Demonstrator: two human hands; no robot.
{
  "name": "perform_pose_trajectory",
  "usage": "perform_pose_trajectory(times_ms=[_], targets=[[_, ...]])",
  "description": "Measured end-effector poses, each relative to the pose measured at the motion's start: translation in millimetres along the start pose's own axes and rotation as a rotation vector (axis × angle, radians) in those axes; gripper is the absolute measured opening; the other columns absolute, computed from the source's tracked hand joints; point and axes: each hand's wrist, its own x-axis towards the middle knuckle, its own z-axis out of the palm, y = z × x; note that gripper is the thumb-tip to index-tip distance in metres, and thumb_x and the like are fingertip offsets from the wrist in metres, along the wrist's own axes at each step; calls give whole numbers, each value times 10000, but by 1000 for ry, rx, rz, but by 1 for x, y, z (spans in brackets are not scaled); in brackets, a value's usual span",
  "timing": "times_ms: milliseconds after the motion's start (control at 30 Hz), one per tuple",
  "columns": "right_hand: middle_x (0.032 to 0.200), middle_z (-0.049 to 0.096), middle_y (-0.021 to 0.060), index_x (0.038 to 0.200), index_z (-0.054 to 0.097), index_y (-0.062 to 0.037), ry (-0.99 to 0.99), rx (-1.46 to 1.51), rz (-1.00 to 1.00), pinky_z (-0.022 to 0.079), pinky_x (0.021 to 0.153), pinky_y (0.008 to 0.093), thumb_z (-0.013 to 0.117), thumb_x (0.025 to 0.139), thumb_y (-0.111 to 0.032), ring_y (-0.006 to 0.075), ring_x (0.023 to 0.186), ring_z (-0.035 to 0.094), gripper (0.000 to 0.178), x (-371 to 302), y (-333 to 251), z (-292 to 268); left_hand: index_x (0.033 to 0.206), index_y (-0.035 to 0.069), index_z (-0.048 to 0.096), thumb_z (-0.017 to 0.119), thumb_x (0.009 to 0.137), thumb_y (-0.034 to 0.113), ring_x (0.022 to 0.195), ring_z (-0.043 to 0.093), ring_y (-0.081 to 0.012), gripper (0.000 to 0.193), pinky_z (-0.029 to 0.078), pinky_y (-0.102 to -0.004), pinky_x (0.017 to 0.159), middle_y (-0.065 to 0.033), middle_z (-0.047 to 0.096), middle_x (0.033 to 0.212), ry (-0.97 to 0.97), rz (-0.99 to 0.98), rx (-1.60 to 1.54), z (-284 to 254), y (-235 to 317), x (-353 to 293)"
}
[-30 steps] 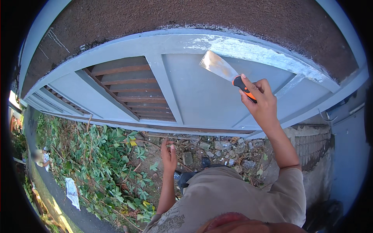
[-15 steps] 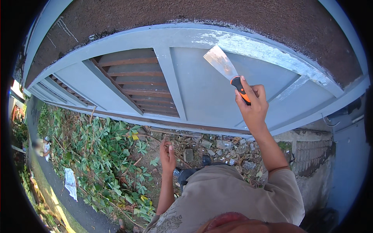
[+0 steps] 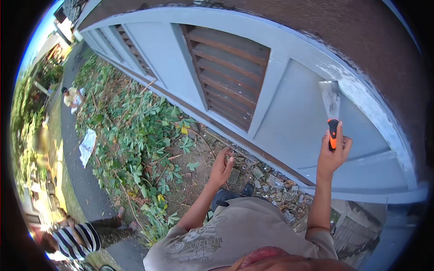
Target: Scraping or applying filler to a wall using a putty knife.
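Observation:
My right hand [image 3: 333, 157] is closed round the black and orange handle of a putty knife [image 3: 331, 100], its wide metal blade pointing up. Behind the blade is a grey-blue wall panel [image 3: 300, 110]. The blade's tip lies close to the curved-looking frame beam [image 3: 361, 92], where the paint is scraped and whitish; whether it touches, I cannot tell. My left hand [image 3: 220, 168] hangs low in front of me, fingers loosely bent and apart, holding nothing.
A slatted brown vent [image 3: 230, 74] is set in the wall. Cut leafy branches [image 3: 135, 131] and rubble [image 3: 271, 181] cover the ground. Beside the paved path [image 3: 83, 180] lies a white sheet [image 3: 87, 147]. One person crouches far off; another in a striped shirt [image 3: 74, 239] is at lower left.
My view has swung left, bringing the person in the striped shirt into sight. The putty knife has gone from slanting up-left to nearly upright in the picture, still in my right hand.

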Motion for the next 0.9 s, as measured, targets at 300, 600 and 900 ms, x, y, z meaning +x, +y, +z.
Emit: perform_pose_trajectory(times_ms=[300,600,900], targets=[[887,499,78,1336,671,-85,7,-23,-54,474,611,376,759,882,-12,193,770,548,468,-6,-1,-18,1450,61,451,553,1036,166,663,457,-106,439,423,-275,646,-51,556,1112,-24,4,-57,-11,41,-13],[955,537,93,1322,669,-77,-41,154,53,482,673,330,790,838,-26,188,782,551,502,-4,-12,-12,1271,24,597,626,983,96,700,502,-124,299,436,-280,638,-75,611,1013,241,163,144,-15,37,-10],[1038,549,120,1247,628,-12,-47,280,272,486,759,329,762,855,-47,221,880,571,416,-98,44,-46,1004,68,741,815,797,40,721,513,-132,222,421,-270,668,-43,630,910,420,773,150,48,226,122]])
